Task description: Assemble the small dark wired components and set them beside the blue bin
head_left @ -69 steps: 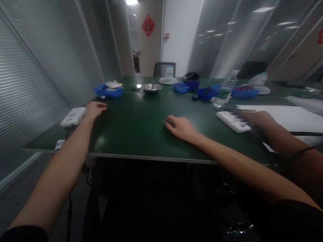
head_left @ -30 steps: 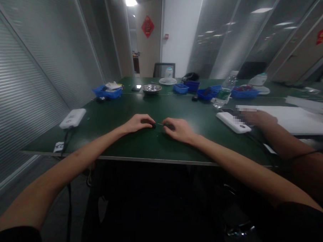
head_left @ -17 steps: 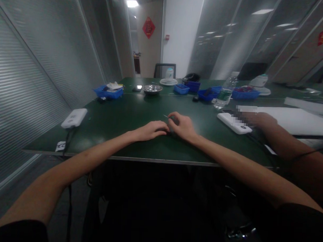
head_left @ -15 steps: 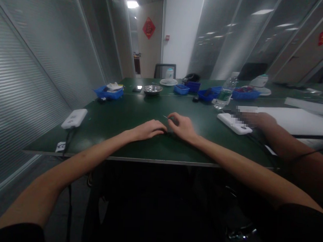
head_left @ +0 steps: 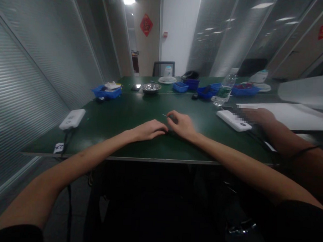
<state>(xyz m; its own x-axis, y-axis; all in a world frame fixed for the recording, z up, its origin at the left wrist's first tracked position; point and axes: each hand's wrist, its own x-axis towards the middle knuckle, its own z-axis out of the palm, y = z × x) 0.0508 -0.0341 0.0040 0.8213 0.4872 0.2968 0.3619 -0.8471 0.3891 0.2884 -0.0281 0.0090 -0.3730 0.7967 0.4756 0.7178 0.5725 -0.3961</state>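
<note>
My right hand [head_left: 182, 124] rests on the dark green table [head_left: 139, 148], fingers curled in a pinch. A thin pale rod [head_left: 164, 115] sticks out to the left from its fingertips; the rest of it is hidden. Just left of it, my left hand [head_left: 150, 129] lies low over the tabletop, its fingers bent together and pointing toward the right hand. Something small and dark seems to be at the left fingertips, too unclear to name. The two hands are close together near the table's front edge.
A white power bank [head_left: 72, 119] with a cable lies left; another white power bank [head_left: 233, 120] lies right, near another person's hand [head_left: 262, 116]. Behind are a metal bowl [head_left: 151, 88], blue baskets [head_left: 109, 93] and a water bottle [head_left: 225, 89]. White sheets [head_left: 292, 116] lie right.
The view has shifted slightly. A white sheet at the far right has risen and curved upward. Both my hands keep almost the same pose.
</note>
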